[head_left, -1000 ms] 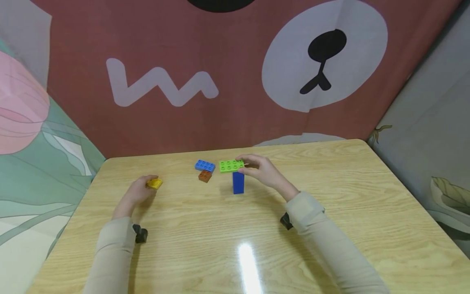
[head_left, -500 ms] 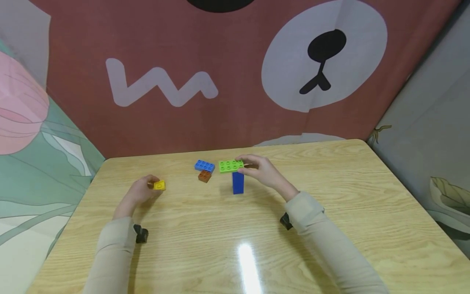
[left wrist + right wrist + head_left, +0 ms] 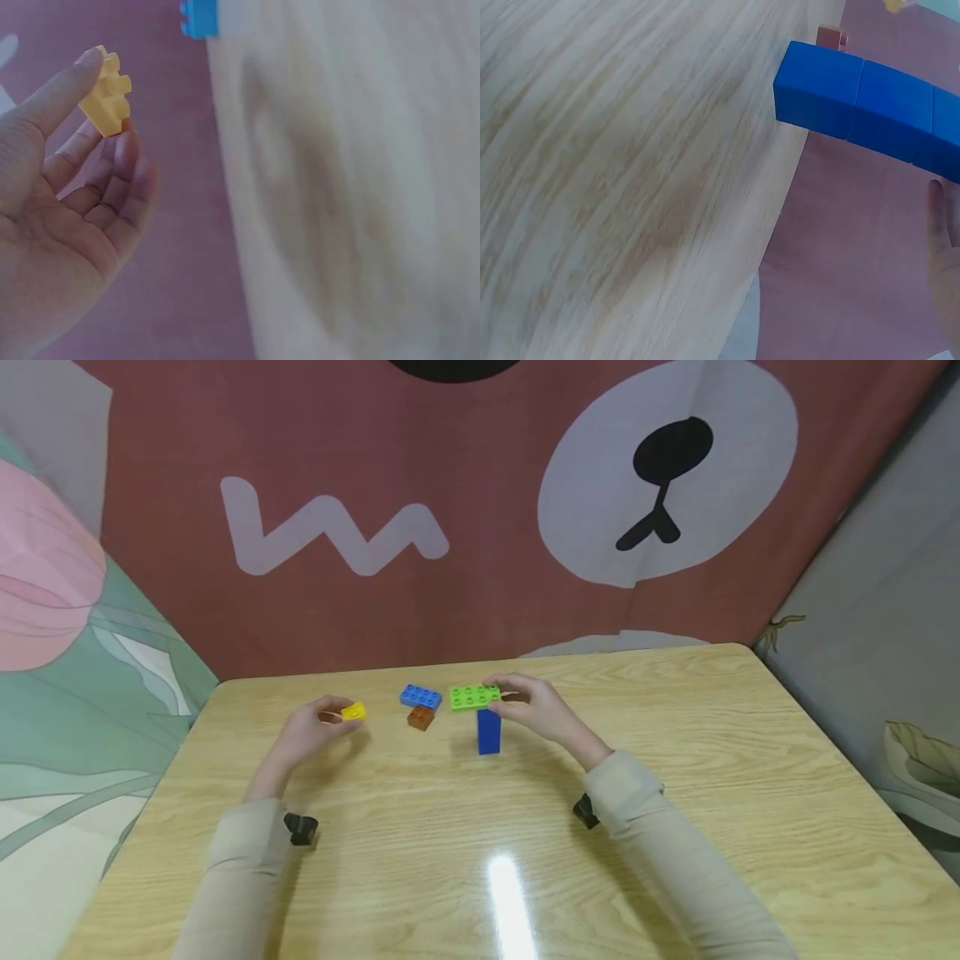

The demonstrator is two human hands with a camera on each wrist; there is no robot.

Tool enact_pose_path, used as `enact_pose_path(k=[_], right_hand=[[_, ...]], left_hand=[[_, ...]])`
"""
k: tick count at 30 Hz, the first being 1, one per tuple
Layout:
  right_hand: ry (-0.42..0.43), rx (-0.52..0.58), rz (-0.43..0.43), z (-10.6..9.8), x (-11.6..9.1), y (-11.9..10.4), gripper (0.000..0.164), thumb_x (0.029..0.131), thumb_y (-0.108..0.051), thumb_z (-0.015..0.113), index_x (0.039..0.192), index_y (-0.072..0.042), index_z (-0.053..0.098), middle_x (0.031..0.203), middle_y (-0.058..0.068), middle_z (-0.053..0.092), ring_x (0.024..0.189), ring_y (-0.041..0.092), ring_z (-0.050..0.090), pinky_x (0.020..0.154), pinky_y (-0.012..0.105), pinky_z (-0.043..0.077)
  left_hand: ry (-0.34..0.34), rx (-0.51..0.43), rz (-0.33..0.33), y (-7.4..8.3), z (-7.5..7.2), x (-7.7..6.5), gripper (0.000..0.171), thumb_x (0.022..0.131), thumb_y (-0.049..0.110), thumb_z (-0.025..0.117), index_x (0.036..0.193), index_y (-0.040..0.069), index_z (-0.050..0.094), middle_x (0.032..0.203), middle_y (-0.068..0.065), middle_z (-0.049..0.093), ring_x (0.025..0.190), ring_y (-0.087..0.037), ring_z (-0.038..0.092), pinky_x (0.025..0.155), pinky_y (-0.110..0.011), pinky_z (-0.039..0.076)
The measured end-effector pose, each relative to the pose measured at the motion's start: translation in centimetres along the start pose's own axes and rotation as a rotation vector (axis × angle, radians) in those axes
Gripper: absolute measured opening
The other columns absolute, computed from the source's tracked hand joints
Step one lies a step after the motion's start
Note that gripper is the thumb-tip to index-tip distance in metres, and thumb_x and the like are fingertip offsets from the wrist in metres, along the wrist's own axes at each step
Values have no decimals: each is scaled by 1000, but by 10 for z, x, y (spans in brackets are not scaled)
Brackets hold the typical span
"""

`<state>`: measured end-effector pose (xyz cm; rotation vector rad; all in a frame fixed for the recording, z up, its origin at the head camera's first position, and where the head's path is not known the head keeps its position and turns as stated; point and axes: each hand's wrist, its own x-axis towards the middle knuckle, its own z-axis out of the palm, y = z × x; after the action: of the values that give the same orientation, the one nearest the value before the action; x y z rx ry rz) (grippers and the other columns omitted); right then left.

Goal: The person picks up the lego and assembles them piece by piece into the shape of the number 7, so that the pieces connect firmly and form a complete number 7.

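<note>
My left hand (image 3: 309,729) pinches a small yellow toy brick (image 3: 354,712) between thumb and fingers, raised off the tabletop. In the left wrist view the yellow brick (image 3: 109,94) is tilted, its studs facing right. My right hand (image 3: 536,706) holds the right end of a flat light-green studded brick (image 3: 471,697), thumb in front and fingers behind. Under the green brick stands an upright dark-blue column (image 3: 489,732); the green brick reaches out past it to the left. In the right wrist view the blue column (image 3: 855,97) shows stacked blocks, and little of the hand appears.
Left of the column, a blue studded brick (image 3: 421,697) lies on the wooden table (image 3: 420,843) with a brown brick (image 3: 421,718) in front of it. A printed reddish cloth (image 3: 337,618) hangs behind the table's far edge.
My left hand has lifted and moved right toward the loose bricks with the yellow brick, which has turned in the fingers. My right hand stays at the green brick.
</note>
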<state>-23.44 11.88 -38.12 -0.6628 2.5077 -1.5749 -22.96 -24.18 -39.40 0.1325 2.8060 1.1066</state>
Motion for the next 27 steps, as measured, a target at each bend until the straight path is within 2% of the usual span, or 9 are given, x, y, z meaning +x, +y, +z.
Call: enact_pose_path(k=[6,11,15,19,27], right_hand=[[-9,-46,-57,0,2,0,39,90,-11,65,127,-1,56,128,17,59,114,33,59,101,42,50],[-35,-124,-101,-4,3,-5,39,88,-8,66,125,1,57,124,19,61,110,33,61,98,44,51],[-45,-181,-92,-6,3,-9,40,88,-10,67,125,0,57,124,17,61,109,31,61,98,43,52],[-42,-203,-64,-8,2,-13,41,87,-11,68,125,-2,58,124,16,62,107,29,62,97,44,51],[-39,-190,-35,-13,3,-12,39,85,-9,68,123,-1,59,120,17,62,105,29,62,98,48,50]], left_hand=[[14,-31,55,31,8,0,51,89,35,67,131,7,55,122,-19,60,109,-31,57,84,-38,54],[33,-78,100,51,19,-3,47,89,28,68,129,6,57,123,-17,58,108,-32,58,88,-41,55],[37,-121,148,63,31,-5,46,87,21,70,128,5,58,125,-17,56,106,-30,58,92,-43,54],[30,-156,183,74,42,-6,44,86,17,72,126,4,59,122,-16,58,103,-29,60,90,-40,55],[45,-228,256,94,61,-4,41,83,12,73,122,3,62,119,-17,57,100,-28,61,87,-39,56]])
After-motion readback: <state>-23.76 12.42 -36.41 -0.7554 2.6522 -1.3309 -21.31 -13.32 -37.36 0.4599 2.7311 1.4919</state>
